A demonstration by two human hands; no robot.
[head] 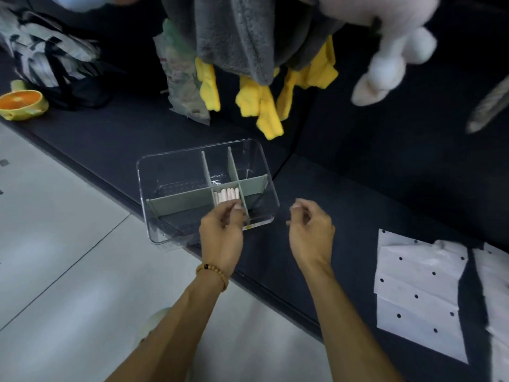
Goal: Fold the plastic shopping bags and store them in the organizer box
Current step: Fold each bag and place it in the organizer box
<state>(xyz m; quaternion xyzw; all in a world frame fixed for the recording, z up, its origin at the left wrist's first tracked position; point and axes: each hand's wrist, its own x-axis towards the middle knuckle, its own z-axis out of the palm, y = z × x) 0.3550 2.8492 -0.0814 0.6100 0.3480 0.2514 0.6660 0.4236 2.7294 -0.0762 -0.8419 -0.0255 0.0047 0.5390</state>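
- Folded bags (226,194): about five pale rolled bundles stand upright in the organizer box's (170,166) middle near compartment. I judge them light, soft and slippery, best pinched across the folded edge.
- Spotted bags (418,293): one lies flat at four o'clock from the box, a second is cut off by the frame; thin film, lift by a corner.
- Left hand (221,232): fingers curled over the bundles; whether it grips one, I cannot tell.
- Right hand (309,230): at three o'clock, loosely curled, holding nothing.
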